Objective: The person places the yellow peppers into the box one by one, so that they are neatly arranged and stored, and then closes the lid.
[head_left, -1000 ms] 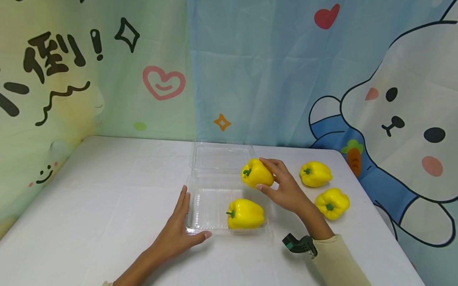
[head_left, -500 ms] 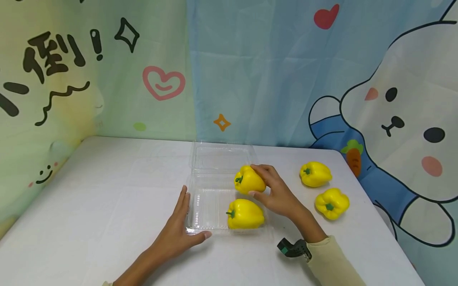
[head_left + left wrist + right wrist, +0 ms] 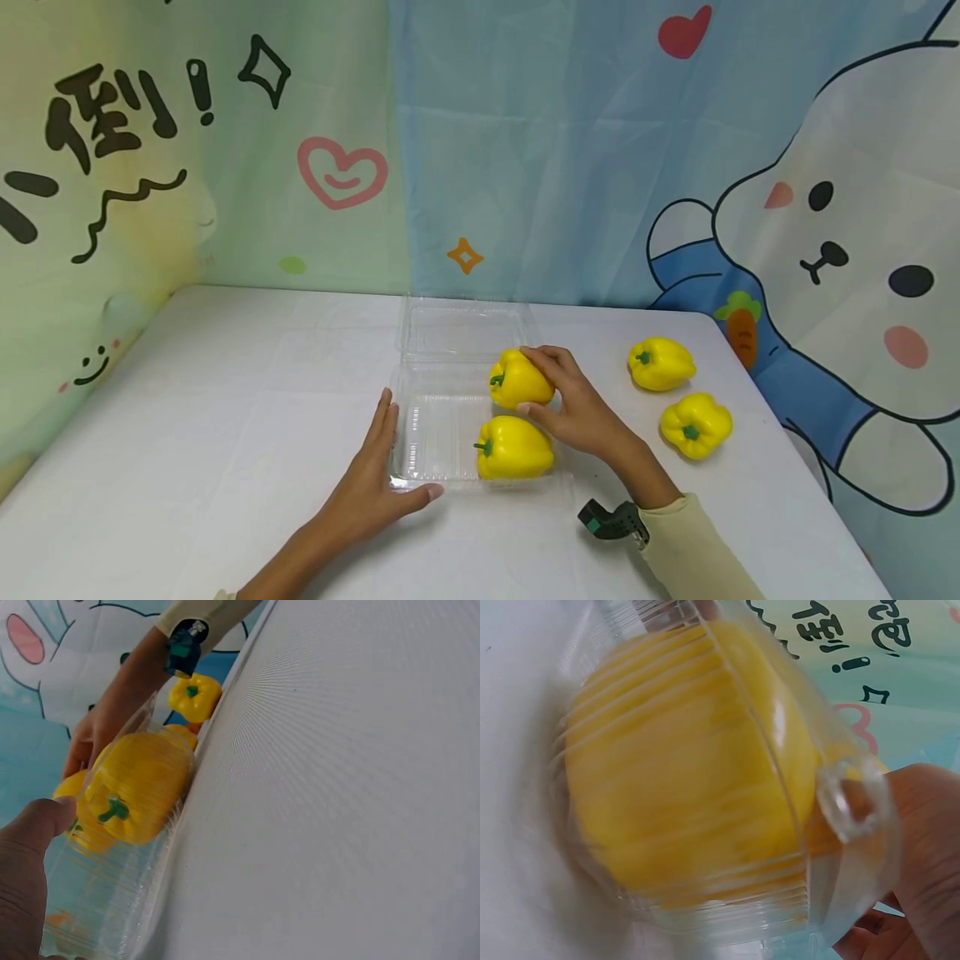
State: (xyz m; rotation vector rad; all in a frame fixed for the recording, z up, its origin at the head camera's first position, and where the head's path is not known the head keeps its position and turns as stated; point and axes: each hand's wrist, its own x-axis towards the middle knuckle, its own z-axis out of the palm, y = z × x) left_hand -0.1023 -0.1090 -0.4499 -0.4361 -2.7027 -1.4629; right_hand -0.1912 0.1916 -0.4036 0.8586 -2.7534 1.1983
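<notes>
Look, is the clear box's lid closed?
No, the clear box has its lid flipped open behind it, with one yellow pepper already lying inside.

Clear ribbed plastic clamshell box (image 3: 438, 421), glossy smooth yellow peppers (image 3: 514, 447), matt white table (image 3: 225, 400)

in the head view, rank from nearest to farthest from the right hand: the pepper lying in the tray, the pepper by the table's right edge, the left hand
1. pepper lying in the tray, just left of the right hand
2. pepper by the table's right edge, on its right
3. left hand, at the tray's left edge
</notes>
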